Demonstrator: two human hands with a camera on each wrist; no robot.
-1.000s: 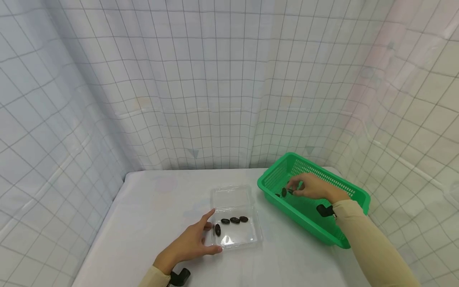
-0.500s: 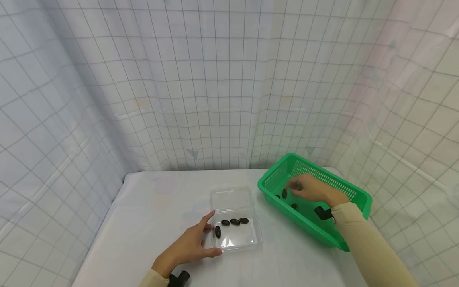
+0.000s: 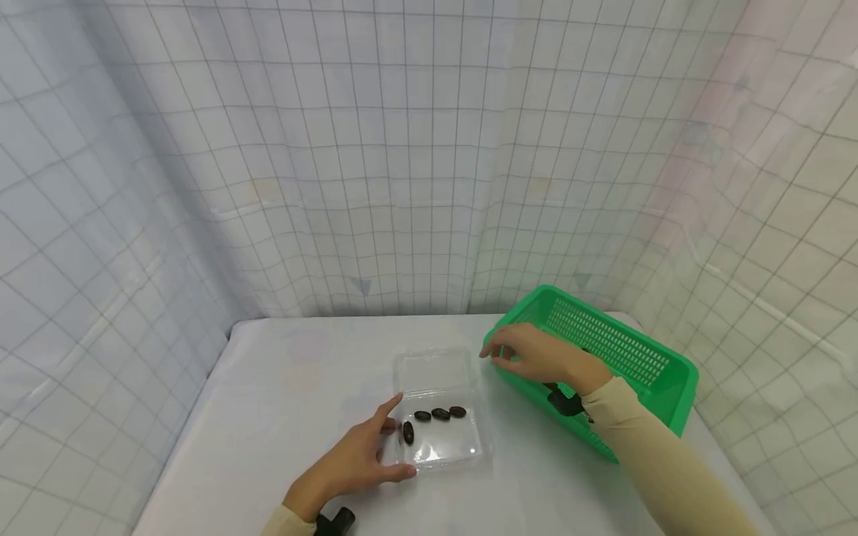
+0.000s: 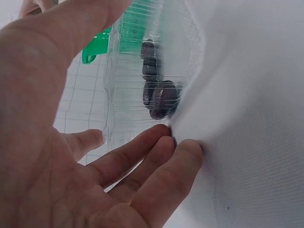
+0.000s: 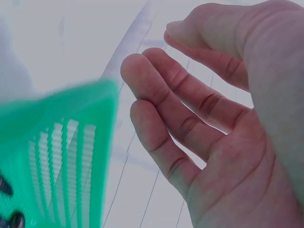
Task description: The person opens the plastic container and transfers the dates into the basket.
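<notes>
Our right grip (image 3: 538,356), whether loaded we cannot tell, hangs at nine o'clock over the basket (image 3: 606,335); our relaxed left grip (image 3: 355,454) touches the box (image 3: 462,438) at nine, four dates (image 3: 440,414) inside. This seems boxward transfer, needing gentle placing.

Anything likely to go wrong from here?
The black wrist camera overlaps the green basket in the head view; it might snag the rim. If the left hand nudges the clear container, its loose dark pieces could roll. Anything in the right hand is hidden, so a drop could go unnoticed.
</notes>
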